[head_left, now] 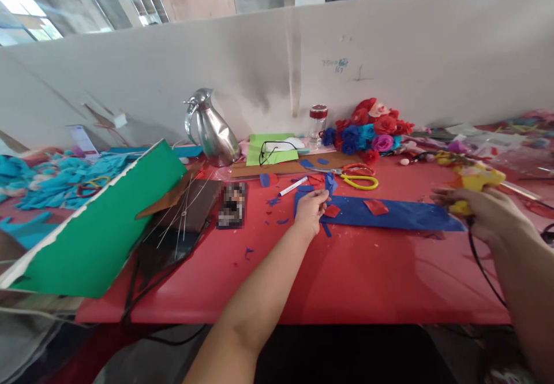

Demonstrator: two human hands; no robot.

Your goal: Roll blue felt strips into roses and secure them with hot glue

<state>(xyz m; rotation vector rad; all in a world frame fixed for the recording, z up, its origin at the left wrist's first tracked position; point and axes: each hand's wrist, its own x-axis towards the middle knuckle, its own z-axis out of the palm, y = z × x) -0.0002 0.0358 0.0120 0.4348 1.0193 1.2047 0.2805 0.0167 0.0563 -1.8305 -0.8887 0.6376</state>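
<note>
Head view, and the right hand (480,213) is on the far side, fingers wrapped around a yellow tool with a black cord (481,179); the palm covers its middle, the working tip is hard to make out, and the cord drops away behind the forearm. Over to the left hand (309,211): thumb and fingertips pinch a small crumpled blue piece (331,183), its lower end tucked out of sight in the grip. Both forearms run off the bottom of the picture.

Look at that blue piece: deep blue, folded and ragged, held up just above the left end of a long flat blue strip of thin material (407,215). The strip lies along the red-covered table (372,283), two small red diamond-shaped scraps (376,207) resting on it, and the left hand hides part of its left end.

For room, there's a broad bare stretch of red between strip and near edge. Behind the strip it's tight: yellow-handled metal scissors (361,182) and a slim white marker (293,186) sit close to the left hand. Farther left, a large green board with a torn white edge (108,222) closes off that side, while a pale wall (251,66) stands behind everything.
</note>
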